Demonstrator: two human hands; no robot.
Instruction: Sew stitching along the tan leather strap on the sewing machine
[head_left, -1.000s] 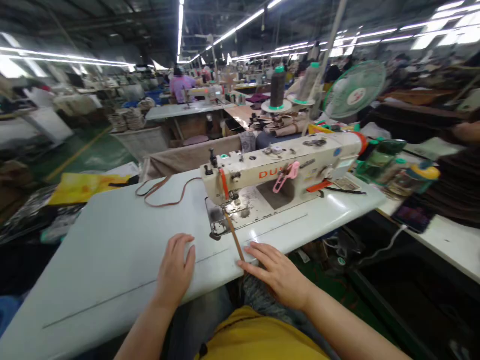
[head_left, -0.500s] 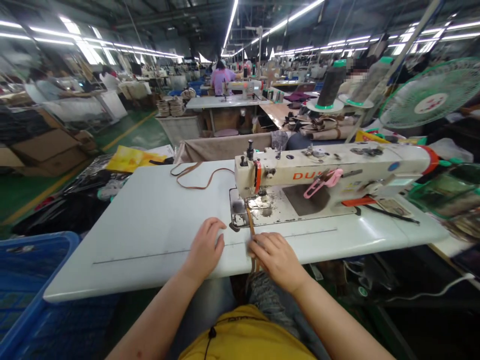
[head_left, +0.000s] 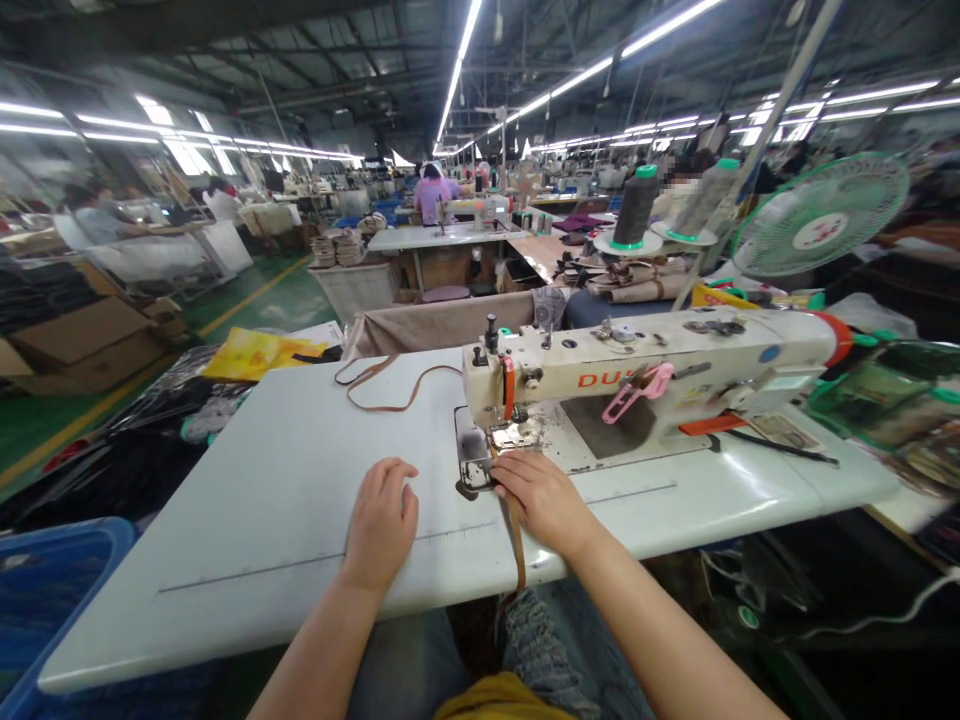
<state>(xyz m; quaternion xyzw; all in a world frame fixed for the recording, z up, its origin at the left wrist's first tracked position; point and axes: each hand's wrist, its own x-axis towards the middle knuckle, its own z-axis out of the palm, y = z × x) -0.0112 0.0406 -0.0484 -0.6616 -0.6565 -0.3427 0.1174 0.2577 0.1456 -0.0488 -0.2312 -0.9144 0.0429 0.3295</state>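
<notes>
Leather strap just in front of the sewing machine, running under the right hand and hanging over the table edge. Hands apart: right pressed down on the strap, left hand flat on the table, left of the machine (light, even pressure seems best for keeping a strap straight).

A long factory hall stretches away under a dark steel-trussed ceiling and bright strip lights, its green floor marked by a yellow line, with cardboard boxes nearby, a green electric fan and distant sewing desks.
</notes>
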